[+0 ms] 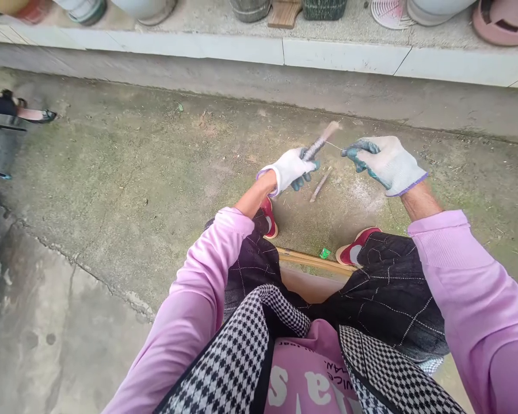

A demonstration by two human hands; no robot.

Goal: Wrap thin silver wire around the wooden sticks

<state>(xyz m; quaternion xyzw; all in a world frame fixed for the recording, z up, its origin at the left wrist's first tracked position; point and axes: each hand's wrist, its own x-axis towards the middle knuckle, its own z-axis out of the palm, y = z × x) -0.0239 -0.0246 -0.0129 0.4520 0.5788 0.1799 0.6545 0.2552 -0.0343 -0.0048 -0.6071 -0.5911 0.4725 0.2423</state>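
My left hand, in a white work glove with a blue-green palm, is closed around a short stick. The stick slants up and to the right; its shaft is greyish and looks wound with something, and its far end is pale and blurred. A thin pale string or wire runs taut from the stick to my right hand. That hand wears a matching glove, its fingers pinched together on the strand near a small dark piece that I cannot make out. Below the hands, a second thin stick lies on the concrete.
A green scrap lies by a wooden bar between my red shoes. Ahead runs a low tiled ledge bearing several pots and a wooden board. Another person's foot shows at the far left.
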